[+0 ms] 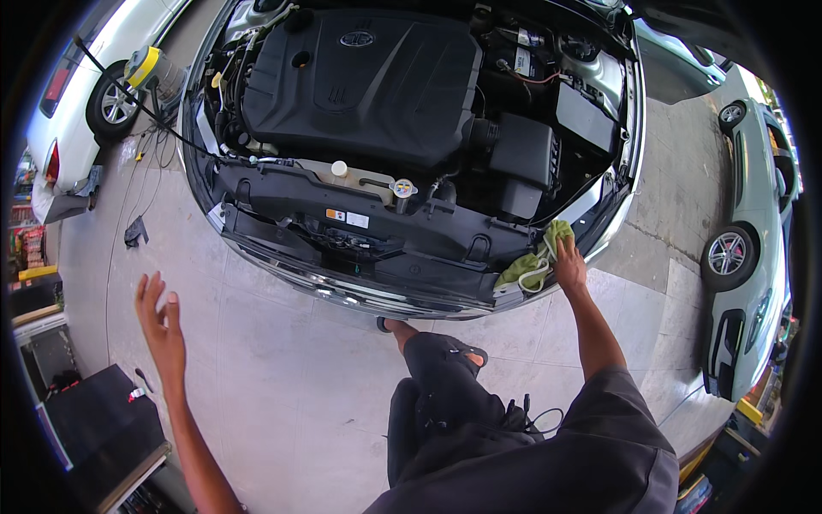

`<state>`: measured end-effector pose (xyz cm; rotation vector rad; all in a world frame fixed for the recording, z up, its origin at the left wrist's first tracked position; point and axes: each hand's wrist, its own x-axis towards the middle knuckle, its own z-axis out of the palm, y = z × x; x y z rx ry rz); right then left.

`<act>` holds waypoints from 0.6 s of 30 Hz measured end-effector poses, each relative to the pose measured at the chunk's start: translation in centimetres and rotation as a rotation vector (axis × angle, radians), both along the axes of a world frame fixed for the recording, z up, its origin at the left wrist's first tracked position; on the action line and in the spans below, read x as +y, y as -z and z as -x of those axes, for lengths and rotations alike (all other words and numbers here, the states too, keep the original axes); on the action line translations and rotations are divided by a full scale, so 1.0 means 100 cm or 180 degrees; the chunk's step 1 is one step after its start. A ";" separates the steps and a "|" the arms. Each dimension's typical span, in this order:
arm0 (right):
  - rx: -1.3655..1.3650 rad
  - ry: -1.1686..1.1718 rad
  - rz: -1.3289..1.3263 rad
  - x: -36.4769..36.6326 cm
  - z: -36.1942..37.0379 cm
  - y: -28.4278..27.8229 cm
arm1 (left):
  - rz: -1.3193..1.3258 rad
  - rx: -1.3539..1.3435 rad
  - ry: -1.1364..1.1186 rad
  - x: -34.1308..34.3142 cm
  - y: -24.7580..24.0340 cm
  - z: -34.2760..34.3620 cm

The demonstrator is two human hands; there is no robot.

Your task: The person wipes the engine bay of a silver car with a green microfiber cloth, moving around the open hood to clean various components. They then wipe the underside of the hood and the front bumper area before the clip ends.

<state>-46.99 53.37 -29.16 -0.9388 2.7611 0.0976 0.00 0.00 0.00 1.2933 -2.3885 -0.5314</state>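
Pressing down at about 3 o'clock of the view, the right hand (568,264) lies flat on a green cloth (533,262), fingers laid over it rather than curled round it; whether any fold is pinched underneath cannot be told. Cloth sits on the front edge of the open engine bay (514,206), at the corner nearest the person's right, touching the dark front panel (360,248). Left hand (160,325) at about 9 o'clock, raised in the air over the concrete floor (291,377), fingers spread and slack, holding nothing and touching nothing. Black engine cover (360,81) fills the 12 o'clock area; a white cap (339,169) and a round metal cap (402,188) stand just below it, near the middle. Black box-shaped housing (522,154) lies toward 2 o'clock. White car (94,77) parked at 10 o'clock, pale green car (753,248) at 3 o'clock, well apart from the cloth. Black cabinet (98,420) at 8 o'clock, near the left forearm. Person's dark trousers (445,385) and one sandalled foot (390,325) at 6 o'clock, just in front of the bumper (342,295).
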 end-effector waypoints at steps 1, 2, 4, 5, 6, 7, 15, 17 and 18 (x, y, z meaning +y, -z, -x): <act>0.0110 -0.0222 -0.0127 -0.001 0.005 0.008 | -0.0591 0.0204 -0.0135 0.055 0.046 -0.019; 0.0120 -0.0290 -0.0423 -0.001 0.013 0.013 | -0.0931 0.0135 -0.0319 0.110 0.084 -0.033; 0.0046 -0.0403 -0.0296 0.005 0.013 0.018 | -0.1943 0.0249 -0.0739 0.205 0.139 -0.051; 0.0219 -0.0582 -0.0248 0.007 0.014 0.019 | -0.2340 0.0445 -0.0954 0.248 0.159 -0.055; 0.0304 -0.0694 -0.0252 0.006 0.015 0.021 | -0.2617 0.0299 -0.0924 0.283 0.173 -0.057; 0.0270 -0.0767 -0.0290 0.008 0.018 0.020 | -0.2627 0.0344 -0.0747 0.314 0.184 -0.058; -0.0696 -0.0775 -0.0271 0.009 0.039 0.005 | -0.3050 0.0710 -0.0314 0.398 0.240 0.062; -0.1334 -0.0544 0.0157 0.012 0.055 -0.012 | -0.2906 0.1034 -0.0217 0.384 0.254 0.114; -0.1623 -0.0392 0.0375 0.017 0.062 -0.023 | -0.2875 0.1268 -0.0274 0.375 0.261 0.140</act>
